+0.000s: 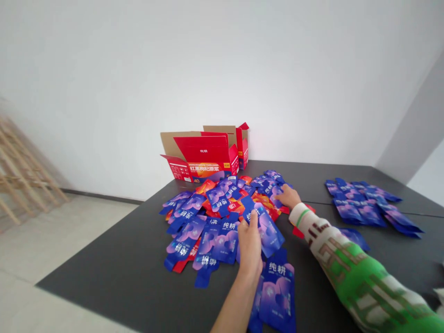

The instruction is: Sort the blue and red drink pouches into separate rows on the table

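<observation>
At a dark desk [114, 273], the left hand [249, 247] grips a blue pouch [267, 229], fingers closed around its edge, holding it just above a loose heap of blue and red pouches [211, 212]. The right hand [287, 195], in a green patterned sleeve [350, 268], rests open, fingers spread, on the heap's far side. An open red carton [204, 157] stands behind the heap against the wall, and a separate stack of blue pouches [367, 206] lies well apart to the right.
</observation>
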`<action>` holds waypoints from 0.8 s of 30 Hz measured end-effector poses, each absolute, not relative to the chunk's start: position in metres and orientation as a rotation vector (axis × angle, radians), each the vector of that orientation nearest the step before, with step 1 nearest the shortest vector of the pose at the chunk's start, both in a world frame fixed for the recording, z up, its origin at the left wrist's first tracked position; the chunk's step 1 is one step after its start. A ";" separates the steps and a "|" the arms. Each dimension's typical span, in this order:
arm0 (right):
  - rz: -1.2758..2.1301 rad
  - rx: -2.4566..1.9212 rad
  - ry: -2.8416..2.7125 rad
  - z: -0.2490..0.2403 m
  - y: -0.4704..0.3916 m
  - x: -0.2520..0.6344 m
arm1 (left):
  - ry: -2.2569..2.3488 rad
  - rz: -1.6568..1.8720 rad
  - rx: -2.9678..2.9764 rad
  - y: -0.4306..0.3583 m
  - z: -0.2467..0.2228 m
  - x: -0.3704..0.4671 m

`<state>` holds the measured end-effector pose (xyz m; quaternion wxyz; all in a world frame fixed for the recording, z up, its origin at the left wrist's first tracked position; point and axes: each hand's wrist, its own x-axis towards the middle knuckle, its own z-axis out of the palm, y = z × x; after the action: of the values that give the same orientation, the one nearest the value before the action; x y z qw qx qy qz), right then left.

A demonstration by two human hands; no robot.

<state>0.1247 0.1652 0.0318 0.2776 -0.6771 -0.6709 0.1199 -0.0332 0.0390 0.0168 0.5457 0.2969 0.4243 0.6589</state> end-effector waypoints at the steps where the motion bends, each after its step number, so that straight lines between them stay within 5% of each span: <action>1: 0.378 -1.773 -1.787 0.036 0.163 0.130 | 1.023 1.560 0.698 0.039 0.017 -0.033; 11: 1.168 -1.026 -1.544 0.036 0.049 0.121 | 0.763 1.449 0.447 0.039 0.017 -0.026; 18: 0.917 -1.026 -1.742 0.018 0.024 0.107 | 0.732 1.425 0.563 0.028 0.030 -0.025; 24: 1.138 -0.864 -1.793 0.027 0.022 0.116 | 0.626 1.385 0.611 0.025 0.036 -0.026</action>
<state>0.1160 0.0224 0.0270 0.4118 -0.3433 -0.7127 0.4524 -0.0260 0.0250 0.0363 0.6829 0.2727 0.2790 0.6177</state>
